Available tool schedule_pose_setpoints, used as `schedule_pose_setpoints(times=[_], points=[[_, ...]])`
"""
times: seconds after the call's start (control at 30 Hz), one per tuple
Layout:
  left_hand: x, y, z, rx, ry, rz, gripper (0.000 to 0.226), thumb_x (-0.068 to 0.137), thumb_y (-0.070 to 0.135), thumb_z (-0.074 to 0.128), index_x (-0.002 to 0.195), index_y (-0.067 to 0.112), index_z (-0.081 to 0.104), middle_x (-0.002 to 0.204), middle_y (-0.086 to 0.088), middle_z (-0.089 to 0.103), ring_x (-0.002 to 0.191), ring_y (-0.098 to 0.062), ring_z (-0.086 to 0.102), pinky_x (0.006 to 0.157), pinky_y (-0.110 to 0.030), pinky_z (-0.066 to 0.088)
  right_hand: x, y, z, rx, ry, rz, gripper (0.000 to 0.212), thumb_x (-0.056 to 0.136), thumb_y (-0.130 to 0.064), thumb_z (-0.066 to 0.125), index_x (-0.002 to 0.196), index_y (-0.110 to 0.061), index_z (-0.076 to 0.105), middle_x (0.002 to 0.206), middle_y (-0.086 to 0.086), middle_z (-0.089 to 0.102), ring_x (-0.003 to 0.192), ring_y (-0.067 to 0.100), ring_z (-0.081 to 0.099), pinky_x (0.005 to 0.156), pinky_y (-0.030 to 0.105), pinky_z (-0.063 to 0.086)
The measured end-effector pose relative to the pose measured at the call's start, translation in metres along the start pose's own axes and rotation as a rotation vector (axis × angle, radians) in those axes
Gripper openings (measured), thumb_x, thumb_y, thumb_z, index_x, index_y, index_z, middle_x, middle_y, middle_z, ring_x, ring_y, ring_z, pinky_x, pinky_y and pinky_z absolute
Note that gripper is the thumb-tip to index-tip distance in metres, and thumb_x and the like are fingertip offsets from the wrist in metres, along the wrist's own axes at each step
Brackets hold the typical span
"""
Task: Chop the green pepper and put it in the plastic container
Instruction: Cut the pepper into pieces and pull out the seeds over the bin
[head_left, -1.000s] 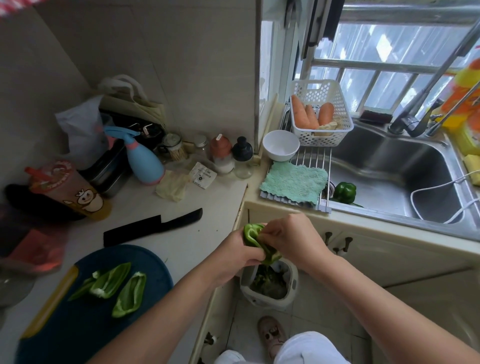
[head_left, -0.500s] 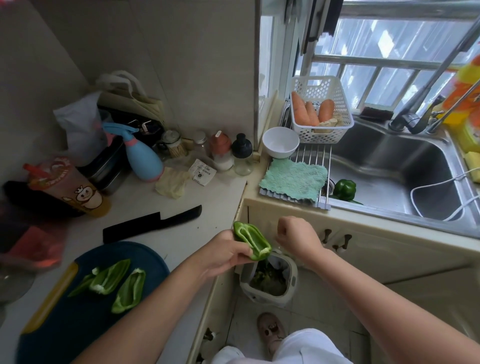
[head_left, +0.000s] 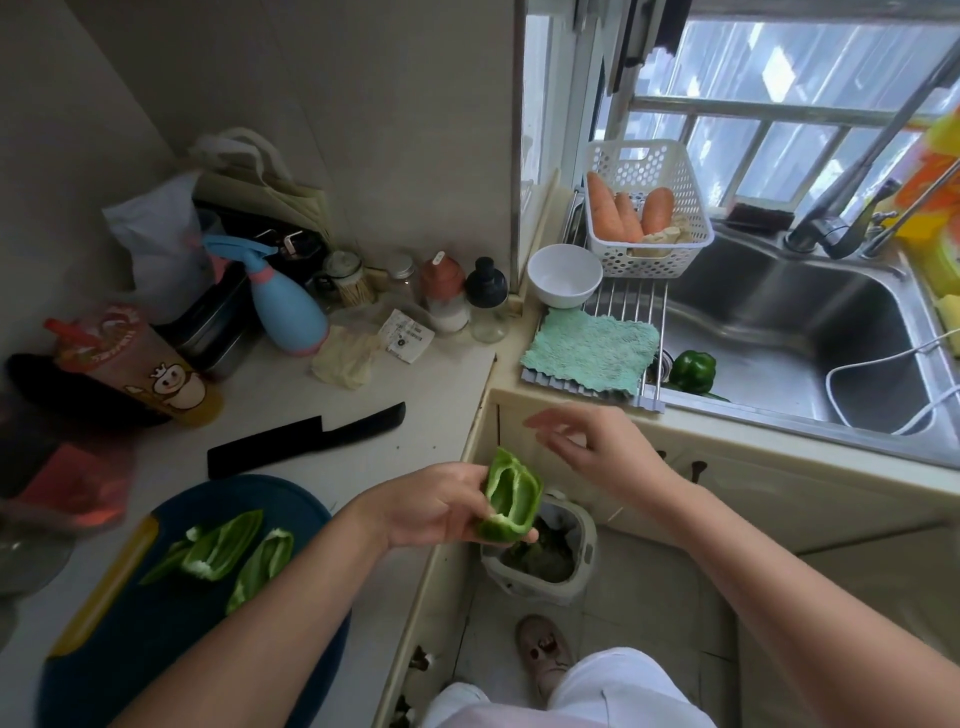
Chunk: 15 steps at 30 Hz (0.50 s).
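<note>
Over the bin (head_left: 540, 553), the left hand (head_left: 431, 506) grips a glossy, hollow pepper half (head_left: 511, 493); the right hand (head_left: 597, 447) hangs loosely spread, holding nothing.

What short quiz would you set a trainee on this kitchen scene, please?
1. True or false: the right hand is open and holds nothing.
2. Short answer: what does the left hand hold in its grip?
3. Multiple choice: where is the black knife? A in the left hand; B lying on the counter; C in the right hand.

Key: 1 true; 2 a green pepper half; 3 B.
</note>
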<state>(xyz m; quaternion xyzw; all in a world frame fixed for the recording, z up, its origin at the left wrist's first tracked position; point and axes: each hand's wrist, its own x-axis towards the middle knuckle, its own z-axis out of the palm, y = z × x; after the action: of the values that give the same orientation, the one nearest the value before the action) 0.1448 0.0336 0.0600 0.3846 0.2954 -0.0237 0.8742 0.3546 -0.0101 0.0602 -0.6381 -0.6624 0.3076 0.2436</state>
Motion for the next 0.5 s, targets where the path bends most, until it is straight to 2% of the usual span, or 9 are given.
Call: schedule_pose_setpoints(times=[0.07,0.13,0.2,0.23,0.33,0.5], points=[[-0.001,0.002,-0.001,-0.006,-0.073,-0.023,0.041,0.086,0.0,0.044,0.127,-0.002,0.046,0.122,-0.019,0.057,0.107,-0.028,0.063,0.094,-0.034,0.05,-0.001,-0.019,-0.012,0.001,-0.142,-0.09,0.025,0.091,-0.031,0.059,0.115,-0.035,0.064,0.114,-0.028,0.059,0.096,-0.012,0.055,0.081,0.006,0.042],[-0.002,0.004,-0.001,-0.005,-0.101,-0.021,0.038,0.09,0.004,0.043,0.127,0.0,0.048,0.118,-0.015,0.063,0.108,-0.028,0.062,0.093,-0.032,0.051,-0.001,-0.032,-0.018,-0.053,-0.249,-0.155,0.025,0.088,-0.035,0.063,0.113,-0.036,0.066,0.113,-0.023,0.063,0.094,-0.009,0.058,0.081,0.01,0.047],[-0.002,0.007,-0.001,0.016,-0.054,0.0,0.033,0.091,0.006,0.044,0.122,0.0,0.054,0.112,-0.013,0.067,0.105,-0.025,0.064,0.09,-0.029,0.052,0.001,-0.037,-0.018,-0.119,-0.297,-0.186,0.024,0.084,-0.031,0.068,0.108,-0.031,0.07,0.104,-0.018,0.068,0.083,-0.008,0.06,0.074,0.008,0.048],[-0.002,0.008,0.0,0.033,-0.013,0.014,0.03,0.091,0.007,0.045,0.118,0.001,0.058,0.108,-0.011,0.068,0.101,-0.021,0.065,0.088,-0.026,0.052,0.002,-0.037,-0.017,-0.156,-0.296,-0.192,0.023,0.083,-0.028,0.07,0.106,-0.029,0.071,0.099,-0.016,0.07,0.078,-0.008,0.059,0.073,0.008,0.049],[-0.002,0.01,-0.002,0.068,0.076,0.034,0.028,0.092,0.006,0.047,0.115,0.006,0.063,0.105,-0.009,0.069,0.094,-0.015,0.066,0.085,-0.023,0.053,0.002,-0.036,-0.018,-0.226,-0.229,-0.164,0.017,0.081,-0.028,0.072,0.097,-0.026,0.073,0.089,-0.012,0.071,0.074,-0.001,0.063,0.072,0.02,0.055],[-0.002,0.01,-0.002,0.033,0.105,0.038,0.03,0.093,0.001,0.041,0.116,0.0,0.061,0.1,-0.012,0.069,0.088,-0.016,0.065,0.08,-0.023,0.054,-0.001,-0.038,-0.015,-0.288,-0.194,-0.218,0.015,0.085,-0.026,0.067,0.097,-0.02,0.076,0.088,-0.007,0.073,0.074,0.006,0.066,0.072,0.022,0.055]])
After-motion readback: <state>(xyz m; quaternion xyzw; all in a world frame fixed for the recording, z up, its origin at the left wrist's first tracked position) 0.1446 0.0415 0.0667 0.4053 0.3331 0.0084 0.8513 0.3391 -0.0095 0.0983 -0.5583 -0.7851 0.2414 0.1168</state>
